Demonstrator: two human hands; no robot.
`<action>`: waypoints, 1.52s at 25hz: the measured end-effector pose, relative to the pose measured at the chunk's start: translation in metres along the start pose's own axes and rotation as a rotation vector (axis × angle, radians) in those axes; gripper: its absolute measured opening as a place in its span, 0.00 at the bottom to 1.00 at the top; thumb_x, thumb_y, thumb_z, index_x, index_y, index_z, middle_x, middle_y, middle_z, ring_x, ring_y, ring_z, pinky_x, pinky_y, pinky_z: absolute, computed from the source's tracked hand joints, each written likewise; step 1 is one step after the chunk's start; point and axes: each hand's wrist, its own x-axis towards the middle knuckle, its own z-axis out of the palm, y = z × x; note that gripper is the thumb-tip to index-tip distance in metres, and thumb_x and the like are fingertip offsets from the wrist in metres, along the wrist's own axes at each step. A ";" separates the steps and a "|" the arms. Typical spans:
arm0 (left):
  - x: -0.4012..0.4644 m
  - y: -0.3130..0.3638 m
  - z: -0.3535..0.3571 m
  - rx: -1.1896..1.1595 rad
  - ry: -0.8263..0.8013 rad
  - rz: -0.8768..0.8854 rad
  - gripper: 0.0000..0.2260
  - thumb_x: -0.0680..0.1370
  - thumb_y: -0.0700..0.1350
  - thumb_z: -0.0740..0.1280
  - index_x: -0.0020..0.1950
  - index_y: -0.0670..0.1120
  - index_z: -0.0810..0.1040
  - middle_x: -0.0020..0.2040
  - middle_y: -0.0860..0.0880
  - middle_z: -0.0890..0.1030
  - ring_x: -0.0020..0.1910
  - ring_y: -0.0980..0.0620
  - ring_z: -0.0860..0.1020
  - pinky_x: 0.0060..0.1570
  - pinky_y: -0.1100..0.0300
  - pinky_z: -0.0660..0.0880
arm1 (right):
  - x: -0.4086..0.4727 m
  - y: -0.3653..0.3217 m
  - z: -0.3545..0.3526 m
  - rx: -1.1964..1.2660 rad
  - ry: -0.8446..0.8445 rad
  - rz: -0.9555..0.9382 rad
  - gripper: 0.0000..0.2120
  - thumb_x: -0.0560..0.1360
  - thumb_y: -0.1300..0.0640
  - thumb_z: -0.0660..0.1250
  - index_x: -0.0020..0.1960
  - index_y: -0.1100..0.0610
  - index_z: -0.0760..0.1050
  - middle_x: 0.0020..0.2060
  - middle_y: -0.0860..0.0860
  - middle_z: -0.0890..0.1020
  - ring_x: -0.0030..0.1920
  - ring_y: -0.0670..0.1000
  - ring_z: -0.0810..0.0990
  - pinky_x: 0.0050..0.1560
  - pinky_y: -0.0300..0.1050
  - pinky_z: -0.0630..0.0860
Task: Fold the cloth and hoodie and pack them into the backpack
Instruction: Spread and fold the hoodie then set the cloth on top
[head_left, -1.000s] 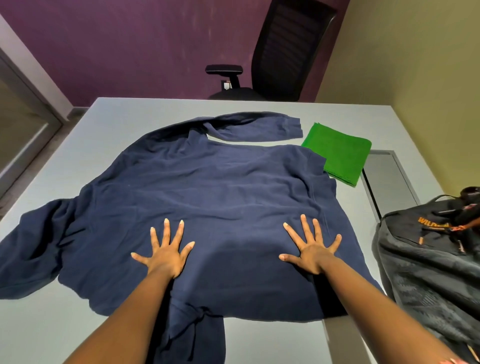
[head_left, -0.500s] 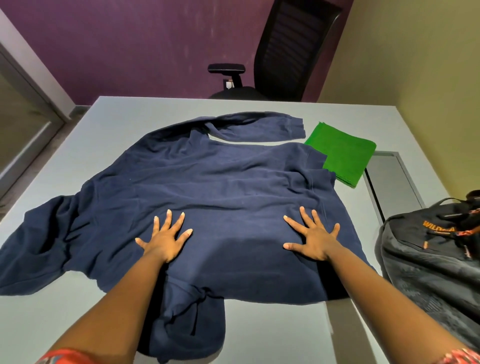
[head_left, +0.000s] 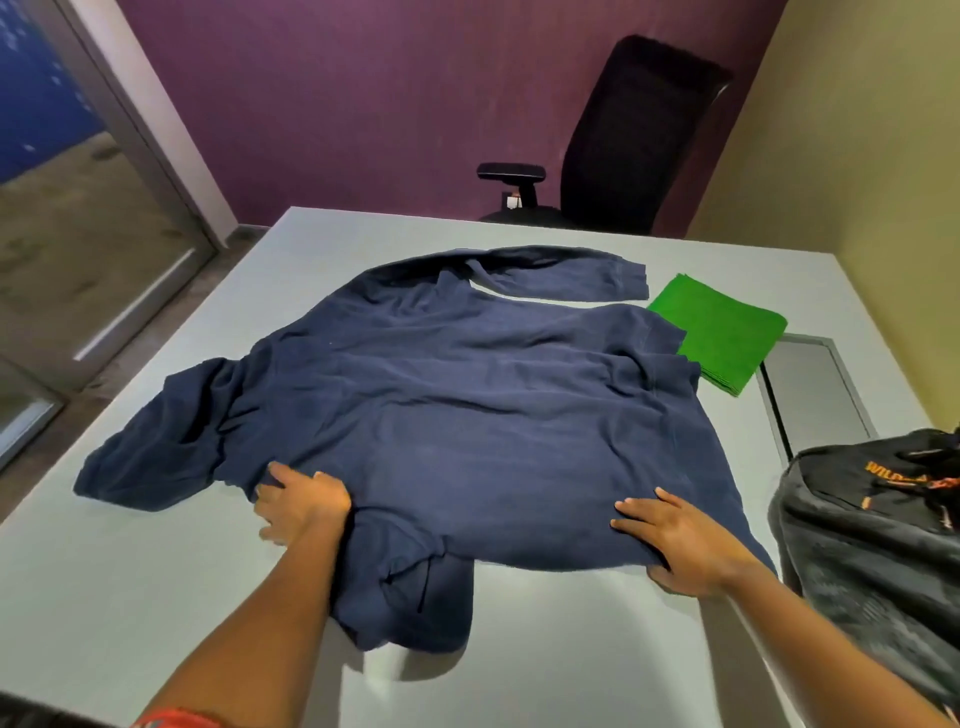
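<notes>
Grey table carries 3 things: navy hoodie; folded green cloth; dark backpack.

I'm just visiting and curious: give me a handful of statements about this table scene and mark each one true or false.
1. The navy hoodie lies spread out on the grey table. True.
2. The green cloth is already inside the backpack. False: it lies folded on the table, beside the hoodie's far right corner.
3. Both hands are at the hoodie's near edge. True: the left hand and the right hand both take hold of it there, fingers curled round the fabric.
4. The backpack sits to the person's left. False: it is at the right edge of the table.
5. A black office chair stands behind the far side of the table. True.
</notes>
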 end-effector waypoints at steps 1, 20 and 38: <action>0.000 -0.003 -0.004 -0.151 0.034 -0.162 0.26 0.78 0.43 0.61 0.73 0.39 0.57 0.72 0.35 0.59 0.71 0.37 0.59 0.67 0.42 0.57 | -0.001 0.002 0.001 0.003 0.027 0.013 0.28 0.49 0.44 0.78 0.49 0.45 0.82 0.49 0.42 0.84 0.47 0.40 0.83 0.50 0.40 0.78; 0.009 -0.028 -0.034 -1.054 -0.062 -0.505 0.22 0.81 0.47 0.58 0.70 0.33 0.65 0.69 0.34 0.68 0.66 0.34 0.68 0.65 0.48 0.64 | -0.023 0.043 -0.025 0.100 0.532 0.390 0.19 0.50 0.72 0.77 0.39 0.60 0.79 0.33 0.56 0.81 0.30 0.60 0.80 0.22 0.48 0.74; 0.132 -0.081 -0.002 -0.542 -0.188 -0.335 0.50 0.59 0.64 0.75 0.73 0.41 0.60 0.70 0.38 0.68 0.65 0.36 0.70 0.64 0.41 0.68 | -0.012 0.047 -0.062 0.414 0.501 0.702 0.09 0.65 0.66 0.69 0.44 0.57 0.79 0.43 0.57 0.83 0.43 0.63 0.79 0.39 0.47 0.72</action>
